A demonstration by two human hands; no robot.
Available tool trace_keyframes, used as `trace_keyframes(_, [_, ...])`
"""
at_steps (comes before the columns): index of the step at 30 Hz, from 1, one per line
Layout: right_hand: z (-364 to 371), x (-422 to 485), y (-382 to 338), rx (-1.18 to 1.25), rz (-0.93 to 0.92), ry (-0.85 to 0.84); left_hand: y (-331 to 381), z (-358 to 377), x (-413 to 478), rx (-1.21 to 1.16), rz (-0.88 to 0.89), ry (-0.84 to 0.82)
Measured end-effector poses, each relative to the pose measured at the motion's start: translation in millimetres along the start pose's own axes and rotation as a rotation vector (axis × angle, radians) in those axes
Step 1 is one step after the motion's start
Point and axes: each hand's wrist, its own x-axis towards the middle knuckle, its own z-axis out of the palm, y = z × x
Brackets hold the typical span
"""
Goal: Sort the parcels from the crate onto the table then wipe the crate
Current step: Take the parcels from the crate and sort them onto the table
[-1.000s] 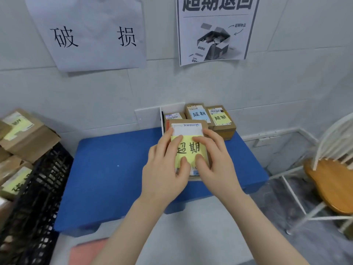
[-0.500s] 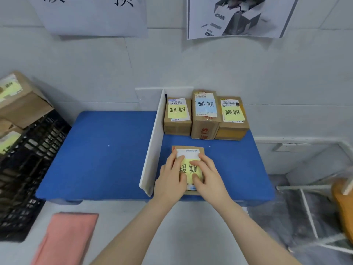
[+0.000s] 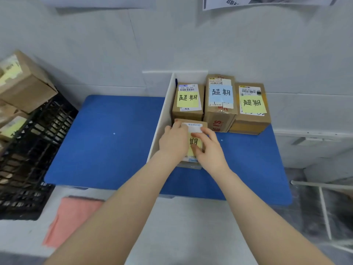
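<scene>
A small cardboard parcel (image 3: pixel 195 128) with a yellow note lies on the blue table (image 3: pixel 114 140), just right of the white divider (image 3: pixel 162 115). Its far edge sits close to the row of three labelled parcels (image 3: pixel 252 102) at the wall. My left hand (image 3: pixel 173 143) rests flat on the parcel's left side, fingertips at its far left corner. My right hand (image 3: pixel 208 150) lies on its right side, fingers spread over the note. The black crate (image 3: pixel 28 150) stands at the left with several parcels (image 3: pixel 24 83) in it.
A pink cloth (image 3: pixel 70 220) lies on the pale surface in front of the table, lower left. The white frame of a chair (image 3: pixel 322 197) shows at the right edge. Paper signs hang on the wall above.
The parcel came down from in front of me onto the table. Both hands have slid it away from me, up to the back row.
</scene>
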Motion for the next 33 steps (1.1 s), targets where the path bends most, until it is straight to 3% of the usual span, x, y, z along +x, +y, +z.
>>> trace_keyframes(8, [5,25,-4,0.003,-0.001,-0.004,-7,3,10,-0.077,0.012,0.042])
trace_keyframes(17, [5,29,-7,-0.016,0.007,-0.012,0,-15,0,-0.333,0.009,0.097])
trace_keyframes(21, [-3,18,-20,-0.036,0.027,0.017,-12,-59,-32,-0.489,0.006,0.256])
trace_keyframes(23, [-5,12,-39,-0.14,-0.008,0.109,-38,-80,-53,-0.481,-0.02,0.363])
trace_keyframes(26, [3,8,-90,-0.35,-0.174,0.194,-96,-95,-86,-0.267,-0.118,0.438])
trace_keyframes(29, [33,-4,-165,-0.349,-0.343,0.004,-151,-98,-120,-0.067,-0.271,0.388])
trace_keyframes(31, [65,-19,-211,-0.422,-0.452,-0.152,-180,-101,-143,-0.019,-0.315,0.377])
trace_keyframes(33, [99,-31,-249,-0.481,-0.531,-0.198,-209,-107,-166,-0.016,-0.343,0.404])
